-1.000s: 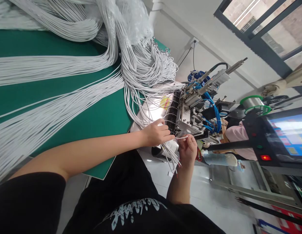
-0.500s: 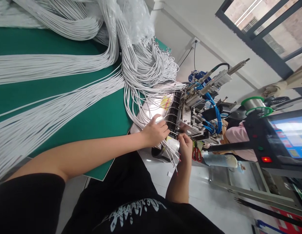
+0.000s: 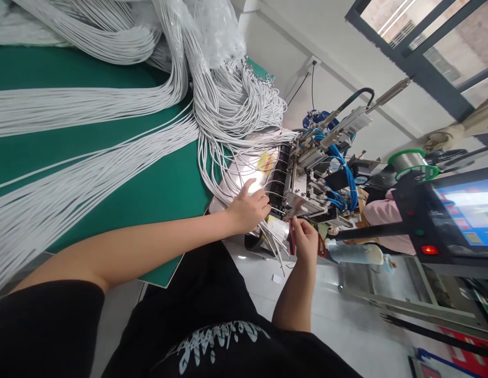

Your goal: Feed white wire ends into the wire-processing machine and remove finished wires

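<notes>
My left hand is curled round a bunch of white cables, whose loose ends hang below it. Its thumb is raised, and its fingertips are beside the lower end of a black slotted holder with single cables laid across it. Just below the metal machine, my right hand has thumb and forefinger pinched together; what is between them is too small to make out. Red-handled scissors show partly behind that hand.
Long bundles of white cables lie on the green table. At the right stand a lit screen, a solder-like wire spool and a clear bottle. Behind the screen arm is a person in a pink sleeve.
My right hand has moved a little right, away from my left hand and the cable ends. My left hand has shifted slightly left and up.
</notes>
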A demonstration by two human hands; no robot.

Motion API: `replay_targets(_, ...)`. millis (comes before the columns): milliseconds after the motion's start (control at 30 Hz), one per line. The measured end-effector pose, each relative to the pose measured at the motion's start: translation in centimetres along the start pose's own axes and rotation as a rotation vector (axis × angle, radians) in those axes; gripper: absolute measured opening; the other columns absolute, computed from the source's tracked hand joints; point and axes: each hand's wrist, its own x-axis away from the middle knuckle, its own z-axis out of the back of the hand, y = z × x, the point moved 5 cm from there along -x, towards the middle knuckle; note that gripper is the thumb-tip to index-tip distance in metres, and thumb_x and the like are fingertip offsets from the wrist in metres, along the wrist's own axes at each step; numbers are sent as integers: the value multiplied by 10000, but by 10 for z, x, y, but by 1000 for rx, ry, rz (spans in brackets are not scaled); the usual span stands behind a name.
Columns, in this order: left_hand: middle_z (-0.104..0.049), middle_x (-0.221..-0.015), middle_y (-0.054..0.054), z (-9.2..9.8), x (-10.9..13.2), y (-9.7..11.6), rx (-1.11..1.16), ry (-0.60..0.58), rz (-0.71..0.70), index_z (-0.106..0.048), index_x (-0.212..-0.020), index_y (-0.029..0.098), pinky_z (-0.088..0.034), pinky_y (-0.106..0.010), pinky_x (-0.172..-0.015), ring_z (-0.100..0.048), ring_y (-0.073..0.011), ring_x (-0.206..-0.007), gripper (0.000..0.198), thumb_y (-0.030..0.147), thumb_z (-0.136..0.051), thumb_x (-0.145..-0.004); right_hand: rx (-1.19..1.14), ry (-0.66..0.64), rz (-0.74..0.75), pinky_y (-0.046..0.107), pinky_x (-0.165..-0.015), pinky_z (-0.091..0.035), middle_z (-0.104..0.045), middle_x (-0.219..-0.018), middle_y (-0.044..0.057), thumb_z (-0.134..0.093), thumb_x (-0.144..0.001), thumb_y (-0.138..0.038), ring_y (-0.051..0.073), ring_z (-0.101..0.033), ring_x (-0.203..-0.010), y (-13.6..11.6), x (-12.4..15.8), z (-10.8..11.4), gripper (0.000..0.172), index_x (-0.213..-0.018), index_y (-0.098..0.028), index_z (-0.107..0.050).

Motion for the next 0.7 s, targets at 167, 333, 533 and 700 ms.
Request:
replay_targets(167, -657, -878, -71, 1, 1, -1, 7, -9, 12, -679, -877, 176, -190, -600, -1069, -561, -253, -937, 228, 118, -591, -675, 150, -144, 95, 240, -508, -340, -552, -617, -6, -650, -824, -449, 122, -452, -552, -31, 24, 19, 291, -736, -172, -664)
replay_targets(333, -653, -936, -86, 0, 0, -3, 30, -42, -1, -681, -889, 155, -237, -621, -1031, -556, -277, -975, 218, 116, -592, -694, 316, -398, 133, 252, -516, -374, -635, -692, 18, -686, -808, -400, 134, -500, -560, -44, 44, 11, 228, -846, -177, -714)
replay_targets(533, -625, -937, -68, -6, 0, -6, 60, -83, 31, -677, -890, 146, -239, -620, -1045, -544, -273, -1014, 177, 111, -559, -762, 370, -239, 212, 258, -544, -418, -651, -684, 21, -704, -796, -402, 142, -543, -591, -50, 46, 11, 230, -813, -173, -725)
replay_targets(700, -604, -943, -57, -10, 1, -7, 101, -109, 49, -679, -920, 138, -238, -634, -1044, -527, -280, -1063, 173, 149, -552, -803, 333, -61, 257, 259, -569, -440, -658, -713, 21, -698, -800, -387, 131, -557, -606, -54, 43, 8, 226, -837, -165, -715)
